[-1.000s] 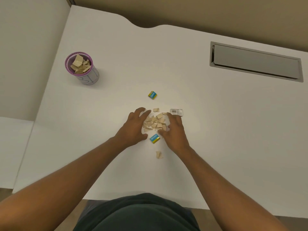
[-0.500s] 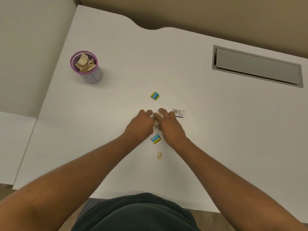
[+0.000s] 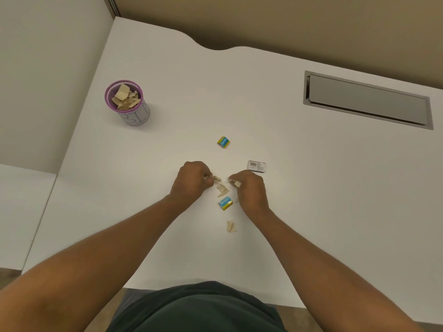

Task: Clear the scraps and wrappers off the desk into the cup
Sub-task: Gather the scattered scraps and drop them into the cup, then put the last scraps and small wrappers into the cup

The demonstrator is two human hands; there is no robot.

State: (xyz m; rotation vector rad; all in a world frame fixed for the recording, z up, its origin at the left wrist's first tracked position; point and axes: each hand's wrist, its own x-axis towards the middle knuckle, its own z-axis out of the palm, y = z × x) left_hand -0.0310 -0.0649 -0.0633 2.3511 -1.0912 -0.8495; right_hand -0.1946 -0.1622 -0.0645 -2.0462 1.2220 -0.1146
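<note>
My left hand (image 3: 193, 182) and my right hand (image 3: 249, 188) are fisted side by side at the middle of the white desk (image 3: 167, 68), each closed on beige paper scraps that stick out between the fingers. A couple of loose scraps (image 3: 222, 190) lie between the hands, and one more scrap (image 3: 231, 226) lies nearer me. A blue-and-yellow wrapper (image 3: 225, 203) sits just below the hands; a second one (image 3: 223, 142) lies farther away. A purple-rimmed cup (image 3: 127, 103), filled with scraps, stands at the far left.
A small grey barcode label (image 3: 256, 166) lies just beyond my right hand. A grey recessed cable hatch (image 3: 366, 100) is set into the desk at the far right. The desk's left edge runs close to the cup.
My hands swept the spread pile of scraps together, closed into fists on them and drew slightly apart. Only a couple of scraps stay on the desk between them.
</note>
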